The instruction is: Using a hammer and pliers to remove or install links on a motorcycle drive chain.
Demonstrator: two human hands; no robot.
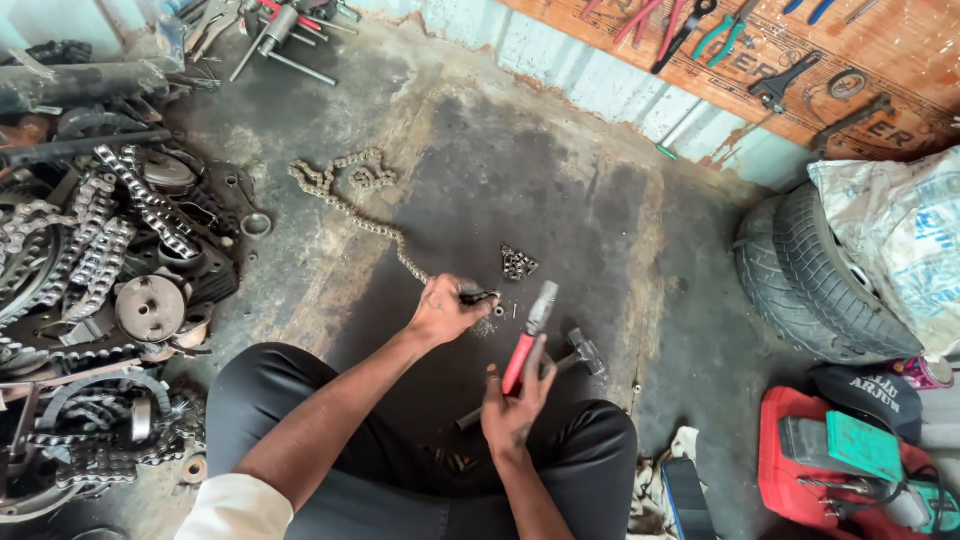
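Sat cross-legged on a stained grey concrete floor (pixel 560 190), with bare room ahead between the knees and the pale blue wall (pixel 600 85). Hemmed on the left by a heap of greasy chains, sprockets and round metal parts (pixel 110 290), on the right by a black rubber tyre (pixel 820 275) lying against a white printed sack (pixel 900 230), and near the right knee by a red plastic toolbox (pixel 830 465). Above, along the wall, hung pliers and spanners on an orange wooden board (pixel 800 60). Stretched across the open floor from the far left toward the middle lay a long rusty roller chain (pixel 360 215), its near end running straight into the left hand (pixel 445 310). Left grip closed around that chain end, pinning it low against the floor beside a few loose links and pins (pixel 500 312). A small folded clump of chain (pixel 518 263) lay just beyond, apart from both hands. Right hand (pixel 515 400) wrapped shut on the red-handled tool with a grey metal head (pixel 530 335), tip pointed up toward the chain end, near it but whether touching could not be told. Just right of that tool, a steel-headed hammer with a dark handle (pixel 580 352) rested on the floor.
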